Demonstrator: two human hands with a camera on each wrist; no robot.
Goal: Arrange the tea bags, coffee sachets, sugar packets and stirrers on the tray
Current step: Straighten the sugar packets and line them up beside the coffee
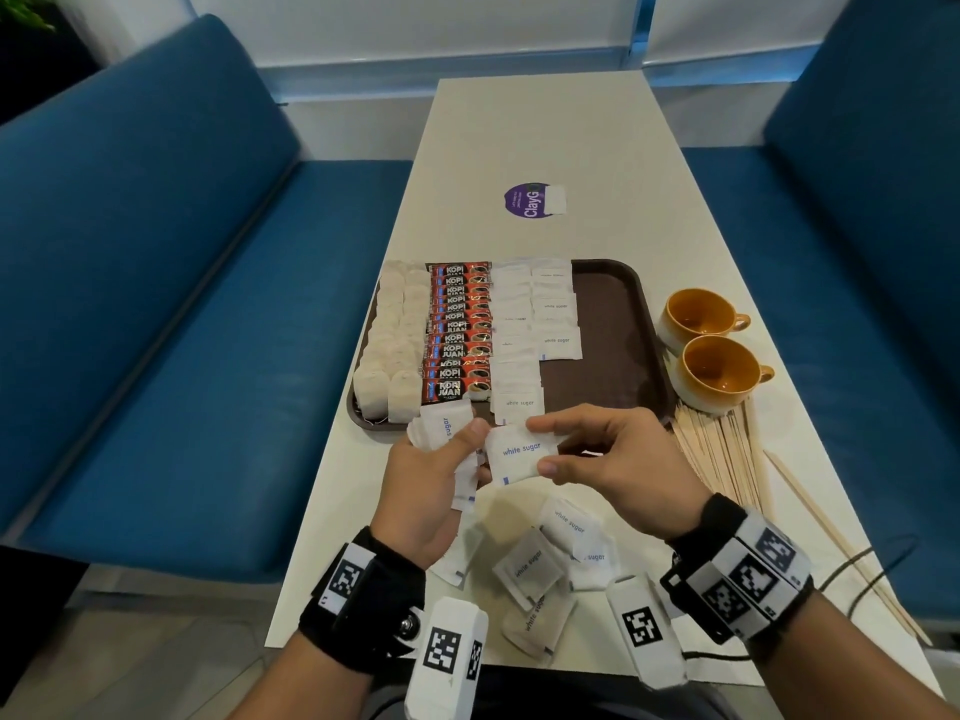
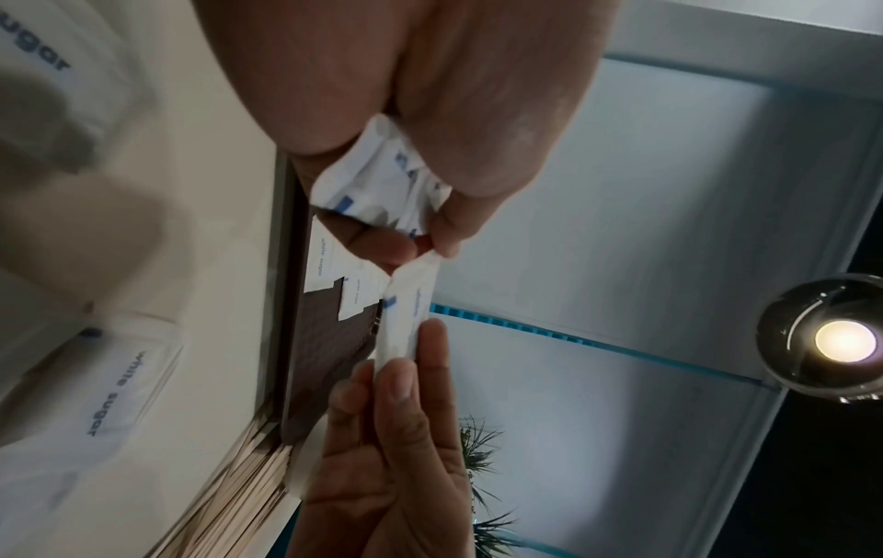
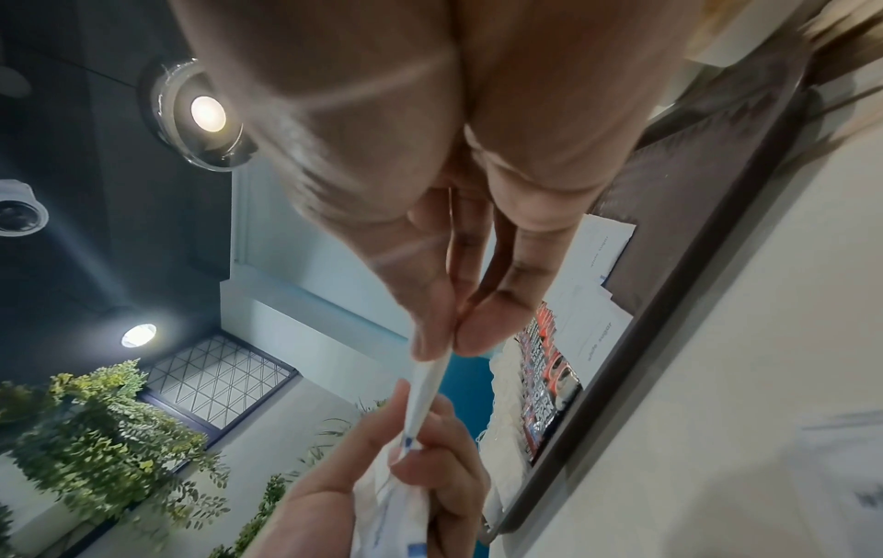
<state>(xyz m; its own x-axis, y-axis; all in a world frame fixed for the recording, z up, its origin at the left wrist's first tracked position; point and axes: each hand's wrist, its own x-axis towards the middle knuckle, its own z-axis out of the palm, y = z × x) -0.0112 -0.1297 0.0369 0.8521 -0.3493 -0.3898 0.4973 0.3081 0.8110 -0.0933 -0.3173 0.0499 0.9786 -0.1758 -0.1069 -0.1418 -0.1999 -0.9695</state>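
Observation:
A brown tray (image 1: 608, 324) holds columns of tea bags (image 1: 395, 345), red coffee sachets (image 1: 460, 330) and white sugar packets (image 1: 519, 345). My right hand (image 1: 597, 449) pinches one white sugar packet (image 1: 521, 454) between thumb and fingers just in front of the tray; the right wrist view shows that packet (image 3: 425, 392) edge-on. My left hand (image 1: 441, 470) grips a bunch of sugar packets (image 1: 441, 426) and its thumb touches the same single packet. In the left wrist view the bunch (image 2: 382, 181) sits in my palm. Wooden stirrers (image 1: 722, 449) lie fanned on the table at the right.
Several loose sugar packets (image 1: 550, 569) lie on the table (image 1: 545, 137) below my hands. Two orange cups (image 1: 711, 350) stand right of the tray. A purple sticker (image 1: 527, 200) is further back. Blue benches flank the table. A dark cable (image 1: 857, 569) runs at the right edge.

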